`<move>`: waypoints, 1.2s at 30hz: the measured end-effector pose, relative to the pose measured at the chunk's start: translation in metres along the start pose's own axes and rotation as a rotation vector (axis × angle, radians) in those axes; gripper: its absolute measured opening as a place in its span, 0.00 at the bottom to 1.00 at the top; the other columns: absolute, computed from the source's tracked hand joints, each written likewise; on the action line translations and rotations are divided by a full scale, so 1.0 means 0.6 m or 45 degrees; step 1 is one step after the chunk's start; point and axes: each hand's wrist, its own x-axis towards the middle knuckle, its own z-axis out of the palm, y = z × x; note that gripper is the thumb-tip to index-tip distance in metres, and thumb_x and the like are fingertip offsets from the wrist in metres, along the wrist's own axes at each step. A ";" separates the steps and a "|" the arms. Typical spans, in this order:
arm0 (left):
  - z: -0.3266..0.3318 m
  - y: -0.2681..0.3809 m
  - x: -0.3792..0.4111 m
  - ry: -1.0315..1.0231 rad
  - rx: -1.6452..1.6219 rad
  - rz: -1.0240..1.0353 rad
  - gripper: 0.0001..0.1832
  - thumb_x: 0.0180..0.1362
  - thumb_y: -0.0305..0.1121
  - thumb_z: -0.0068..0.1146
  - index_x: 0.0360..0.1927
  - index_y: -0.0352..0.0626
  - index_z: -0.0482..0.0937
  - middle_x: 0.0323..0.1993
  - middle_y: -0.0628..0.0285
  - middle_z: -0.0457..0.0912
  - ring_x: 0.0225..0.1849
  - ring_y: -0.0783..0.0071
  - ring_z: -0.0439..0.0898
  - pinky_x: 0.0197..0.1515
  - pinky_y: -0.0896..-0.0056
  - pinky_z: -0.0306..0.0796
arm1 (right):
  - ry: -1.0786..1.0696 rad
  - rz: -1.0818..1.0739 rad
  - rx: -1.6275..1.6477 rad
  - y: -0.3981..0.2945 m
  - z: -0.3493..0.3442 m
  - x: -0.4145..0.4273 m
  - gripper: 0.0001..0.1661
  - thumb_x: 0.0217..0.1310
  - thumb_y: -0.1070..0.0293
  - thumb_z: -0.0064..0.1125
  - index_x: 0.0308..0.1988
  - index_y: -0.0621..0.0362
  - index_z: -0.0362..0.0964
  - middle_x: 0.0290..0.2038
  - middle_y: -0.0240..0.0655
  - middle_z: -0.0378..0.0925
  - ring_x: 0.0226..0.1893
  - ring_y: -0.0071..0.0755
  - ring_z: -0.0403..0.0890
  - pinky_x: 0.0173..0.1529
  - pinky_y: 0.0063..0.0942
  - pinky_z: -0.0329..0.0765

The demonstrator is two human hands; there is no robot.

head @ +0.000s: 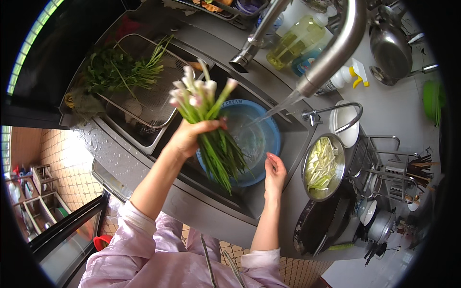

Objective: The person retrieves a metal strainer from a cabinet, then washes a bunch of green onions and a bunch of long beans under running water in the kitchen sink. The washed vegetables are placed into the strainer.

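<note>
My left hand (192, 138) is closed around a bunch of green onions (223, 154), their pale bulbs up and the green leaves hanging over a blue plastic basin (275, 126). Water runs from the spout of a metal faucet (309, 84) into the basin, which stands in the steel sink (293, 144) and holds rippling water. Close to the basin's near right rim is my right hand (275, 172), with its fingers curled, wet and nothing visible in them.
A wire-mesh basket (158, 97) with leafy herbs (119, 68) rests over the left sink bowl. On the right stand a metal colander (340, 172) of cut pale-green vegetables (320, 163), a black pan (317, 223) and a dish rack (381, 165). Bottles (295, 41) stand behind the faucet.
</note>
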 end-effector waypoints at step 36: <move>-0.060 0.214 -0.116 0.291 -0.069 0.493 0.21 0.53 0.26 0.61 0.51 0.42 0.70 0.38 0.66 0.77 0.42 0.73 0.76 0.47 0.70 0.71 | 0.356 0.071 0.305 -0.020 0.063 -0.080 0.13 0.63 0.64 0.58 0.38 0.58 0.63 0.36 0.32 0.70 0.36 0.24 0.71 0.37 0.26 0.69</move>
